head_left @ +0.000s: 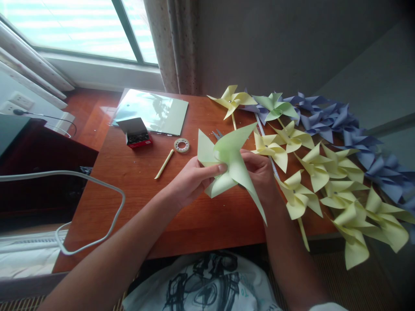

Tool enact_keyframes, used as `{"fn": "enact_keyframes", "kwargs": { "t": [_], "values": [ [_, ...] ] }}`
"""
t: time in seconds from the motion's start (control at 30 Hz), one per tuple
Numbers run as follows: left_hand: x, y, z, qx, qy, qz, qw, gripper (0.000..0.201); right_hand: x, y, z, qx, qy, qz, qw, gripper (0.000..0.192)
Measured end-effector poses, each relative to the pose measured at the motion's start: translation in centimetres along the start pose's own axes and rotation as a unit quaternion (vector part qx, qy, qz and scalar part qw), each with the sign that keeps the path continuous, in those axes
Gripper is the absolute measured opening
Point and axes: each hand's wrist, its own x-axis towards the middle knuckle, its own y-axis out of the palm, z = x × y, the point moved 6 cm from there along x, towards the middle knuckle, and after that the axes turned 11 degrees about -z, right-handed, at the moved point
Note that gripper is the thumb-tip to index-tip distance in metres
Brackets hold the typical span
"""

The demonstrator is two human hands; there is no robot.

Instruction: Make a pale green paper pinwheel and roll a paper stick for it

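The person's left hand (194, 179) is closed on a pale green paper pinwheel (238, 162) in the middle of the frame: the thumb presses on its front near the centre, while the other fingers curl behind, mostly out of sight. The right hand (259, 168) is partly covered by the pinwheel's blades; its fingers are bent, but how far they close and what they grip cannot be told. The pinwheel is held up above the worktop (207, 231), and it also hides most of what look like scissors (218, 134), with only grey tips showing above it.

Left of the hands lie a roll of tape (176, 146) and a thin, pale yellow paper stick (164, 164). Farther up and left stands a red box (139, 141), lid raised, its dark contents hard to make out. Behind it, glare blurs part of a glossy packet (177, 114).

On the right, yellow pinwheels (296, 196) overlap, so most of their sticks are covered. A second green pinwheel (275, 106) lies above them, beside a heap of bluish-purple pinwheels (345, 123) too tangled to count and cut off by the right edge. A white cable (122, 203) loops in from the left edge. The window (81, 26), upper left, is washed out.
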Motion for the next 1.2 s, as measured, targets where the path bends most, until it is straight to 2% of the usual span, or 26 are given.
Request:
{"fn": "enact_keyframes", "kwargs": {
  "t": [0.2, 0.37, 0.6, 0.73, 0.9, 1.0, 1.1, 1.2],
  "values": [
    [0.0, -0.1, 0.1, 0.012, -0.007, -0.011, 1.0, 0.025, 0.0, -0.1, 0.1, -0.033, 0.014, -0.019, 0.999, 0.031],
    [-0.1, 0.1, -0.1, -0.004, 0.008, 0.003, 1.0, 0.02, 0.0, -0.1, 0.2, -0.024, 0.011, -0.019, 0.999, 0.024],
    [0.2, -0.3, -0.2, 0.015, 0.015, -0.011, 1.0, 0.03, 0.1, -0.3, 0.1, -0.006, -0.024, -0.019, 1.0, 0.014],
    [0.2, -0.4, -0.2, 0.019, 0.019, -0.022, 0.999, 0.036, 0.2, -0.4, 0.3, -0.015, -0.032, -0.02, 0.999, 0.015],
    [0.2, -0.5, -0.5, 0.003, 0.038, -0.037, 0.999, 0.033, 0.3, -0.6, 0.4, -0.041, -0.029, -0.033, 0.998, 0.023],
    [0.4, -1.0, -0.7, 0.009, 0.057, -0.075, 0.996, 0.034, 0.5, -1.2, 0.2, -0.073, -0.022, -0.07, 0.995, 0.019],
    [0.7, -2.2, -1.0, 0.046, 0.096, -0.14, 0.984, 0.035, 0.5, -2.6, 0.1, -0.089, -0.025, -0.158, 0.983, 0.01],
    [0.9, -3.2, -1.4, 0.114, 0.153, -0.2, 0.961, 0.03, 0.2, -3.5, 0.8, -0.09, -0.077, -0.228, 0.966, 0.004]
  ]
}}
